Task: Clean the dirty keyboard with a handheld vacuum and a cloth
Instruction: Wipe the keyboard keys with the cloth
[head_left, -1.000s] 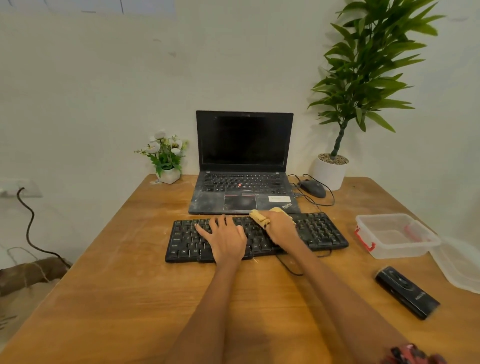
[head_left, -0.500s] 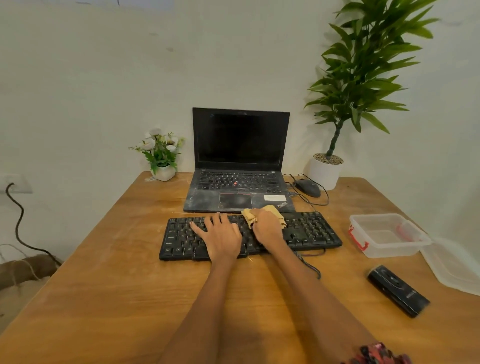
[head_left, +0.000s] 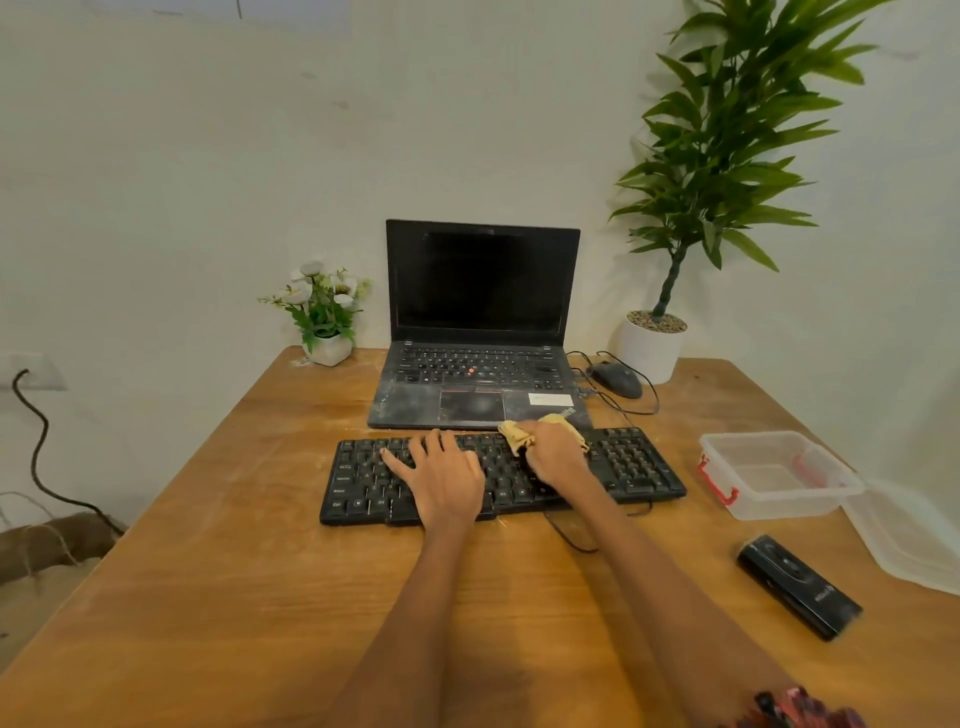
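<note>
The keyboard (head_left: 498, 475) lay across the middle of the table (head_left: 260, 597), and both hands were on it. The left hand (head_left: 447, 480) rested flat on its keys, fingers spread and straight. The right hand (head_left: 556, 454) pressed a yellow cloth (head_left: 514, 436) against its far edge, fingers curled over the cloth. The vacuum (head_left: 797, 587) lay right of the keyboard, nearer the viewer, a clear box (head_left: 774, 475) beyond it. A laptop (head_left: 480, 332) stood open just behind the keyboard.

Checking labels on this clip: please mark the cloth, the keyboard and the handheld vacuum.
cloth (head_left: 513, 434), head view, on the bunched yellow end left of the right hand.
keyboard (head_left: 631, 462), head view, on the bare keys at its right end.
handheld vacuum (head_left: 797, 584), head view, on its black body's middle.
</note>
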